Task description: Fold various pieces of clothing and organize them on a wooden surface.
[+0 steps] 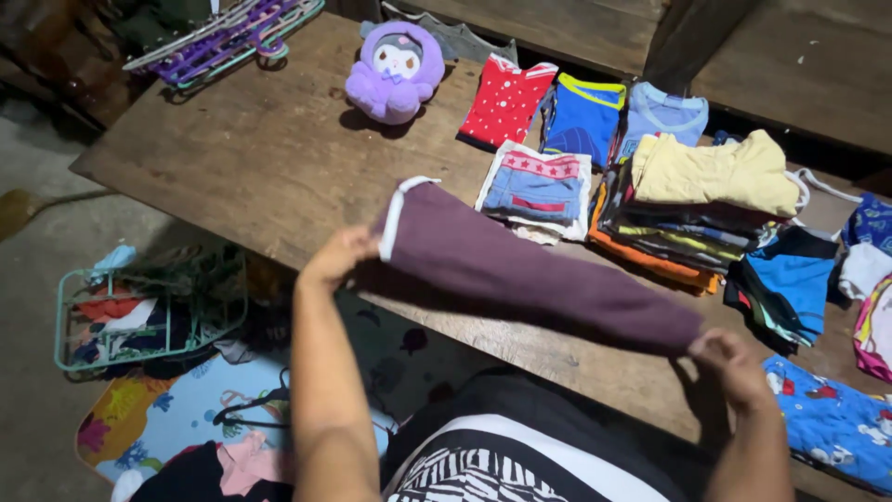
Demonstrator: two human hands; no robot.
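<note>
**Observer:** Status of the hands and the garment?

**Me:** I am holding a purple garment (520,270) stretched between both hands, just above the wooden worktop (269,149). My left hand (336,258) is closing its fingers on the end with the white-trimmed edge; my right hand (729,363) is pinching the opposite end near the worktop's front edge. Both grips are shut on the cloth — nothing slack between them.

**Observer:** What is looking finished?

**Me:** Judging by what is lying folded: a tall stack of folded clothes (678,232) topped by a yellow piece, just beyond the garment; a small denim piece with a star-patterned band (537,191) beside it; further back a red dotted top (504,100), a blue top with yellow trim (583,116) and a pale blue shirt (662,113). More folded blue pieces (790,284) are sitting to the right of the stack.

**Observer:** And what is remaining?

**Me:** I am reading it as well along but not complete — the purple piece is only partly folded, and a green wire basket (149,321) on the floor to my left is holding loose clothes. A blue printed cloth (832,423) is lying flat by my right hand. A purple plush toy (395,72) and a bundle of hangers (228,37) are sitting at the far end, well apart from the work.
</note>
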